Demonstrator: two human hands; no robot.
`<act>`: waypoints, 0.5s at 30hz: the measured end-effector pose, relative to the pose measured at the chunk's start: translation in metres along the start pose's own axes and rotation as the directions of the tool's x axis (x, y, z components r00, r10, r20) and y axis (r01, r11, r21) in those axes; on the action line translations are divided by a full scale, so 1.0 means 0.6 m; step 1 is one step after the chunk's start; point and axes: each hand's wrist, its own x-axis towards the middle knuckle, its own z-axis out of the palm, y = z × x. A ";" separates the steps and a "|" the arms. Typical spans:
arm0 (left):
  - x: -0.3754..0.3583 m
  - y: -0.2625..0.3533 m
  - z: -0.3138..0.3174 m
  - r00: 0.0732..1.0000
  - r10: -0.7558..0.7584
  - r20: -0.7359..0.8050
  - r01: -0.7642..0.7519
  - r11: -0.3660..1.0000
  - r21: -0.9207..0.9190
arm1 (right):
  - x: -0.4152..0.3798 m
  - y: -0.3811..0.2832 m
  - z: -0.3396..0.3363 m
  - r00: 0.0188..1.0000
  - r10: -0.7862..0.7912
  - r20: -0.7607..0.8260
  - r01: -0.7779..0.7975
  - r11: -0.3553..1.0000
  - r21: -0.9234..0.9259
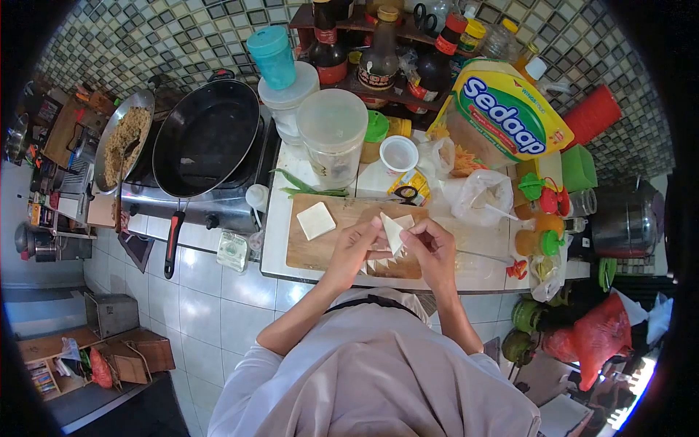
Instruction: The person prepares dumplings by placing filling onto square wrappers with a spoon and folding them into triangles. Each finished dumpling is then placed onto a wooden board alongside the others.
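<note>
Presently, the left hand [355,247] and right hand [432,250] pinch a thin white triangular pastry-like sheet [393,234] above the brown wooden board [309,256], seemingly folding it, and the next move probably needs gentle edge pressing.

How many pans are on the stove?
2: the big black pan and, left of it, the silver pan with brown food inside. None seems hidden.

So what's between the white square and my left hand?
In the head view, only a bare stretch of board lies between the white square and your left hand.
</note>
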 end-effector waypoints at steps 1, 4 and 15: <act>-0.002 0.001 0.003 1.000 0.000 0.000 0.000 1.000 0.000 | 0.001 -0.003 0.002 0.999 -0.015 -0.033 0.016 0.999 0.032; -0.009 0.001 0.008 0.996 0.002 0.085 -0.017 0.983 0.181 | 0.001 -0.003 0.004 0.998 -0.025 -0.057 0.032 0.993 0.116; -0.016 -0.002 0.005 0.979 -0.088 0.185 0.057 0.985 0.164 | -0.005 -0.008 0.002 0.997 -0.048 -0.062 0.054 0.993 0.107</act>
